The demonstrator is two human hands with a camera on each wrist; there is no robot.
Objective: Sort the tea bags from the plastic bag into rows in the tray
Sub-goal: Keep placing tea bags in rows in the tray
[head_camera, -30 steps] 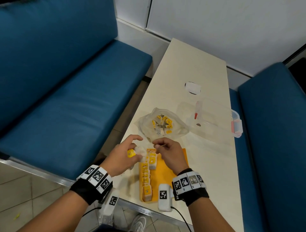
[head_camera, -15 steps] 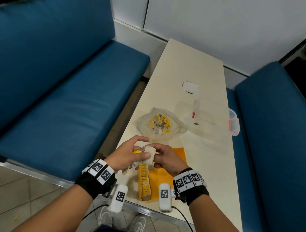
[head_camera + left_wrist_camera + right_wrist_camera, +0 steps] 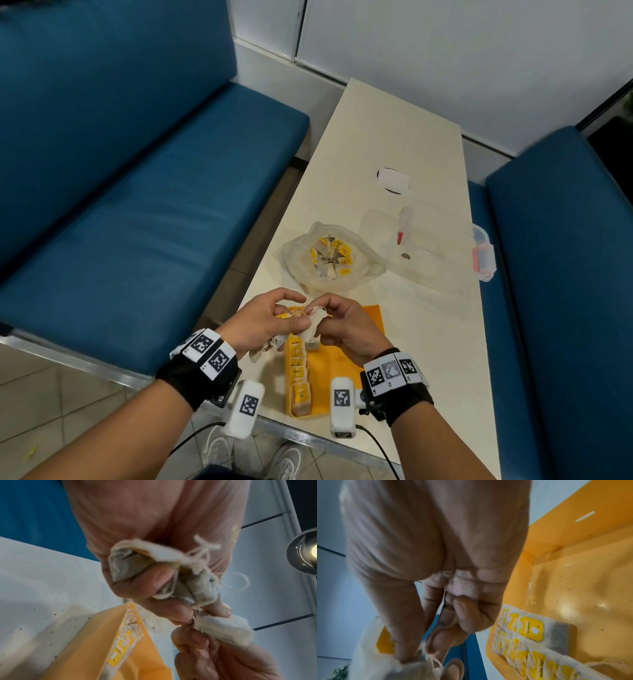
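My left hand (image 3: 294, 315) grips a bunch of white tea bags (image 3: 154, 572) with tangled strings, just above the far left end of the yellow tray (image 3: 346, 363). My right hand (image 3: 325, 318) meets it and pinches one tea bag (image 3: 314, 323) of that bunch by thumb and forefinger; the same tea bag (image 3: 223, 628) shows in the left wrist view. A row of tea bags (image 3: 297, 371) with yellow tags lies along the tray's left wall, also seen as a row (image 3: 530, 635) in the right wrist view. The plastic bag (image 3: 329, 257) lies open beyond the tray with several tea bags inside.
A clear plastic container (image 3: 442, 246) with a red-tipped item stands right of the bag. A small white object (image 3: 394, 180) lies farther up the cream table (image 3: 394, 130). Blue benches (image 3: 137, 205) flank the table on both sides. The tray sits at the table's near edge.
The two hands, slightly apart a second ago, have come together over the tray's far end. The right hand now pinches a tea bag at the left hand's bunch.
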